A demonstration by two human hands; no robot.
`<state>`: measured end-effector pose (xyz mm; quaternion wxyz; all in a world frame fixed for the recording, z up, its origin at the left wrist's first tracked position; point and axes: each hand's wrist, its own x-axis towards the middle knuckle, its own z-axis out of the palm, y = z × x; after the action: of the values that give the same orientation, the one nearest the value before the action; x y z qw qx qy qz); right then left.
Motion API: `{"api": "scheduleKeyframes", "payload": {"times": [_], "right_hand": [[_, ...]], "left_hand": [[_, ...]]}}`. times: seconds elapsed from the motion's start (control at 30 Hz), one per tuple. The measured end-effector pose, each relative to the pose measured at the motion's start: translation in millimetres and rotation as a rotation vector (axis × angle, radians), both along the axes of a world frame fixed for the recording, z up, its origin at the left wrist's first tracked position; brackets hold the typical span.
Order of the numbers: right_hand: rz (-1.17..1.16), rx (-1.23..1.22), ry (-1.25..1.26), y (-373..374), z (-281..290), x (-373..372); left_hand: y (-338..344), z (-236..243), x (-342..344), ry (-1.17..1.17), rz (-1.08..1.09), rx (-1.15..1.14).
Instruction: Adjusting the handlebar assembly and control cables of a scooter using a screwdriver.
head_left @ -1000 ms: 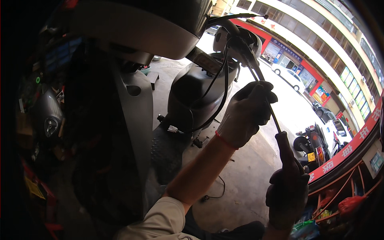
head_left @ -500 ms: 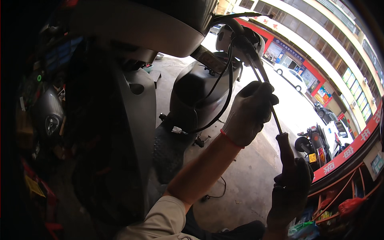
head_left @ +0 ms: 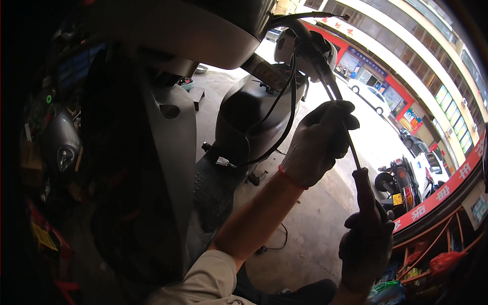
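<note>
Right fingers point(head_left: 385, 219) resettled, screwdriver handle point(head_left: 364, 190) still held

At the far edge of the bright pavement point(head_left: 367, 134) a white car point(head_left: 369, 96) stands before a pale building point(head_left: 401, 43) with red-trimmed shopfronts, a dark car point(head_left: 414, 142) farther right. A motorcycle point(head_left: 398, 183) with a yellow plate point(head_left: 396, 199) is parked at the pavement's right edge, near a red banner point(head_left: 441, 194) bearing white characters. A red bag point(head_left: 445, 262) sits among the orange-brown bars of a rack point(head_left: 450, 234). A thin black cord point(head_left: 284, 239) curves across the concrete floor point(head_left: 307, 223); on the dim left side are a dark grey panel point(head_left: 63, 140) and, lower, a yellow piece point(head_left: 44, 237)
</note>
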<state>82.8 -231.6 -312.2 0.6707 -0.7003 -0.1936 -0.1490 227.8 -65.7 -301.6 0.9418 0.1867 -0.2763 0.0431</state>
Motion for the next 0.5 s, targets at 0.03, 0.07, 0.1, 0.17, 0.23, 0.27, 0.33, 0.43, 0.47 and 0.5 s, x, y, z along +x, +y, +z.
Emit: {"api": "scheduleKeyframes", "payload": {"times": [0.03,0.07,0.1,0.17,0.23,0.27,0.33,0.43,0.47,0.5], "right_hand": [[0.102,0.067,0.064,4,6,6],[0.203,0.134,0.128,7,7,9],[0.209,0.136,0.129,9,-1,12],[-0.444,-0.408,-0.536,13,-32,22],[-0.515,-0.452,-0.550,12,-26,19],[-0.280,-0.225,-0.226,7,-6,6],[-0.038,0.009,0.094,4,10,5],[0.245,0.295,0.196,4,3,20],[-0.093,-0.130,-0.183,0,-16,23],[-0.435,-0.555,-0.560,-4,-33,28]], "left_hand": [[3,-1,-2,-0.017,-0.010,-0.034],[5,-3,-1,-0.013,-0.003,-0.027],[8,-5,1,-0.005,-0.023,-0.024],[9,-10,8,0.007,-0.037,-0.013],[6,-13,16,0.002,-0.001,0.002],[3,-9,15,-0.007,-0.014,-0.002],[3,-3,8,-0.030,0.001,-0.024],[7,-5,7,-0.008,-0.019,0.032],[8,-6,7,-0.006,-0.012,0.036],[8,-8,9,-0.013,-0.023,0.003]]}}
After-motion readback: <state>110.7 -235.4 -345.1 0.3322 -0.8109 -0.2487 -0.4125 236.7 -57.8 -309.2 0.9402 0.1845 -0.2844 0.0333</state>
